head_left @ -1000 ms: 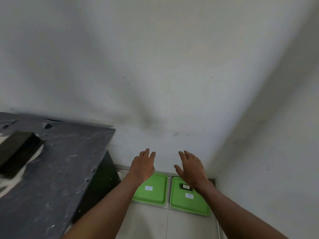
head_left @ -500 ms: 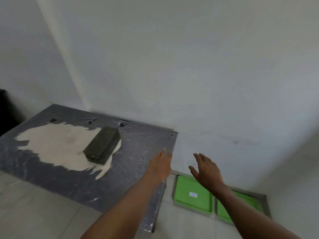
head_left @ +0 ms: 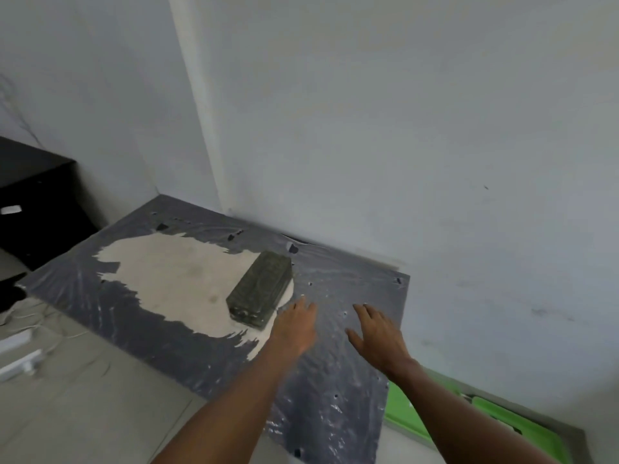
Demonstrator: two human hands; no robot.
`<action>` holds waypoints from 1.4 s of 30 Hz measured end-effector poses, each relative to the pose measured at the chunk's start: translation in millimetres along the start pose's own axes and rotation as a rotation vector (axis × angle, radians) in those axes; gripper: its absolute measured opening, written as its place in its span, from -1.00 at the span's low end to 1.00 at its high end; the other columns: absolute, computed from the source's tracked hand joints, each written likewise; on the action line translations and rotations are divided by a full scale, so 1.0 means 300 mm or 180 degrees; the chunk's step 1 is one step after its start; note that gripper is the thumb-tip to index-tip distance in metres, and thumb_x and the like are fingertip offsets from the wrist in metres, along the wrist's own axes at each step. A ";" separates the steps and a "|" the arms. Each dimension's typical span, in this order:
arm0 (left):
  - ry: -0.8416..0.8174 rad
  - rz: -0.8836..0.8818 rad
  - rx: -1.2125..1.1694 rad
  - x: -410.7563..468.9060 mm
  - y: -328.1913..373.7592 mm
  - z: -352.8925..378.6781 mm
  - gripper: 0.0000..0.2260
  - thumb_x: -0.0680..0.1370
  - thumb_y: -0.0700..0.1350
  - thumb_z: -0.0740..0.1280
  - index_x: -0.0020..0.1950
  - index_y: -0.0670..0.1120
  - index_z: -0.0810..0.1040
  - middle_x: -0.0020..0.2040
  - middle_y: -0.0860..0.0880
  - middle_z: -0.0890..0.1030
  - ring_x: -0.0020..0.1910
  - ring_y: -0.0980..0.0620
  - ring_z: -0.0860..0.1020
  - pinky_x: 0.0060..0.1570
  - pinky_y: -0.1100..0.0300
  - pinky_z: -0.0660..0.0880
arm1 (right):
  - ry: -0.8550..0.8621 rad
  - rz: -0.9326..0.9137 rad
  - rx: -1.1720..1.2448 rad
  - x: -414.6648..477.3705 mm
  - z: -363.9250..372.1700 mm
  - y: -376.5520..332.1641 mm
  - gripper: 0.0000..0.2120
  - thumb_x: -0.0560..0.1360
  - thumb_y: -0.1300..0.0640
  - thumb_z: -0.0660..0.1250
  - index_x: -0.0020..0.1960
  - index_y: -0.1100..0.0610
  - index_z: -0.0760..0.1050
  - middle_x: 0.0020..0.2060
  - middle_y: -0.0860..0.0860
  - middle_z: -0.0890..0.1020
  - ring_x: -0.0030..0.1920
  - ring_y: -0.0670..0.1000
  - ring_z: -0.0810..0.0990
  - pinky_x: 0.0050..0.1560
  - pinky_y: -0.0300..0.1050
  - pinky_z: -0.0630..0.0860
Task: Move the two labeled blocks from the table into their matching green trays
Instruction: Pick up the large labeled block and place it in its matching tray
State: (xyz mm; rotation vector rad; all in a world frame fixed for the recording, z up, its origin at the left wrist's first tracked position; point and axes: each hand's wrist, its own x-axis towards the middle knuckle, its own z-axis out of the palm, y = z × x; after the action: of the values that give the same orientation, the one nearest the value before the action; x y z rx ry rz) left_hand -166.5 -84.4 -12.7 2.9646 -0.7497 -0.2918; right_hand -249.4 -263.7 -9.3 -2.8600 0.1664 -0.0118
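One block (head_left: pixel 259 291) left on worktop (head_left: pixel 351 370), frame centre. Your left hand (head_left: pixel 294 324), right hand (head_left: pixel 376 333) open, empty. Green trays (head_left: pixel 522 426) lower right, contents unclear.

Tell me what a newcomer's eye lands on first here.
First the dark block, lying on a pale worn patch of the grey table by the wall. Next the two open, empty hands: the left hand close beside the block's near end, the right hand over bare tabletop. Green trays show at lower right.
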 end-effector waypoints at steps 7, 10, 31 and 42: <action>-0.0309 -0.0306 0.0010 0.155 -0.261 -0.041 -0.52 0.66 -0.07 0.21 0.56 -0.07 0.19 0.61 -0.20 0.13 0.52 -0.24 0.25 0.41 -0.11 0.37 | -0.0186 -0.0088 0.0241 0.277 0.114 -0.137 -0.44 0.58 -0.14 0.21 0.48 0.09 0.21 0.41 0.11 0.43 0.36 0.12 0.45 0.35 0.06 0.43; -0.0497 -0.0460 0.0026 0.224 -0.350 -0.047 -0.46 0.65 -0.03 0.22 0.59 -0.09 0.12 0.61 -0.24 0.08 0.53 -0.27 0.21 0.42 -0.15 0.35 | -0.0302 -0.0150 0.0255 0.373 0.164 -0.167 -0.44 0.59 -0.13 0.20 0.49 0.09 0.19 0.42 0.10 0.41 0.37 0.11 0.43 0.36 0.04 0.42; -0.0448 -0.0052 -0.0539 0.524 -0.565 0.109 -0.32 0.53 0.29 0.21 0.58 0.18 0.03 0.62 -0.07 0.08 0.47 -0.34 0.20 0.29 -0.29 0.43 | -0.0323 0.0900 0.0317 0.549 0.333 -0.308 -0.48 0.58 -0.11 0.21 0.46 0.07 0.24 0.37 0.05 0.46 0.30 0.09 0.50 0.26 0.01 0.50; -0.1017 0.0597 -0.2606 0.543 -0.458 0.154 -0.32 0.63 0.03 0.27 0.64 0.08 -0.04 0.62 -0.08 0.11 0.58 -0.10 0.17 0.51 -0.10 0.29 | -0.0022 0.1556 0.1085 0.521 0.341 -0.343 -0.53 0.63 -0.02 0.15 0.49 0.06 0.18 0.46 0.09 0.33 0.33 0.10 0.47 0.26 0.03 0.50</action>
State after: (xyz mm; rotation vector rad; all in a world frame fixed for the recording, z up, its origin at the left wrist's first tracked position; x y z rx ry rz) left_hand 28.5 -42.2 -100.5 2.0853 -0.7005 -0.8357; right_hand -80.3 -155.5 -80.8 -2.4118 0.7752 0.0612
